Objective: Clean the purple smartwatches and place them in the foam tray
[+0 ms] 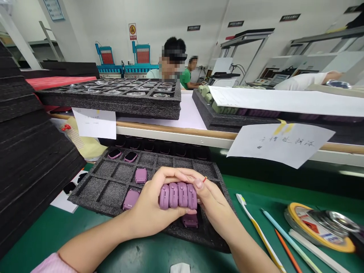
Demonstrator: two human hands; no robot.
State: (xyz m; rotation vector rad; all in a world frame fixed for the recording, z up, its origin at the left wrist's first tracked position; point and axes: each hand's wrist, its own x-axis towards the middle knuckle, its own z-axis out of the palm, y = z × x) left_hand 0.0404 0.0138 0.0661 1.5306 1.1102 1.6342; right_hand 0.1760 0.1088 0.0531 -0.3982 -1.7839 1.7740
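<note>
A row of several purple watch cases (178, 196) stands on edge between my two hands, over the black foam tray (109, 192). My left hand (149, 203) wraps round the row from the left, thumb underneath and fingers over the far side. My right hand (214, 203) closes on the row's right end, thumb on top. In the tray's compartments lie purple watch cases (141, 175), one of them (190, 220) partly hidden below my hands. Two with dark screens (131, 156) rest at the tray's far left.
Black foam stacks (28, 159) rise at left. A shelf edge (176, 135) crosses ahead, bearing a foam tray (113, 100) and hanging paper notes (281, 144). At right lie a toothbrush (256, 227), thin sticks (287, 235) and a tape roll (315, 227). People sit beyond.
</note>
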